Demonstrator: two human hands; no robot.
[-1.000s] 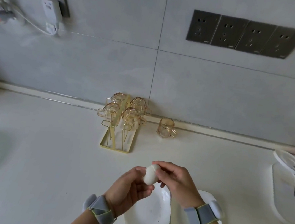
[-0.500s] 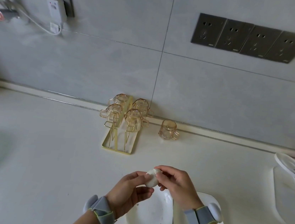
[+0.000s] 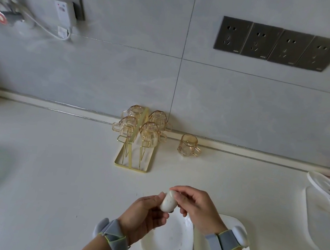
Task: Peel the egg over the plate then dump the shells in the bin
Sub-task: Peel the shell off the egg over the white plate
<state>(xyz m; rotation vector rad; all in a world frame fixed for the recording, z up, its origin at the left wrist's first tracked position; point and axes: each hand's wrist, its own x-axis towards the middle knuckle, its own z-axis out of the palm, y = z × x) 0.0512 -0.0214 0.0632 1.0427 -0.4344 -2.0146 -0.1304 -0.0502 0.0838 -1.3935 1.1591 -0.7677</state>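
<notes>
Egg [image 3: 168, 203] held just above the plate [image 3: 168, 243], left hand [image 3: 144, 216] curled round its lower end, right hand [image 3: 195, 209] pinching its top between thumb and fingertips. Judgement: peel in small flakes with the right thumb, turn the egg with the left, and keep both hands over the plate so shell drops onto it; whether any shell remains cannot be told. Nearby: second plate [image 3: 229, 222] overlapping on the right, cup rack [image 3: 137, 142] and loose cup [image 3: 188, 147] by the wall, well apart; no bin in view, nothing obstructing.
</notes>
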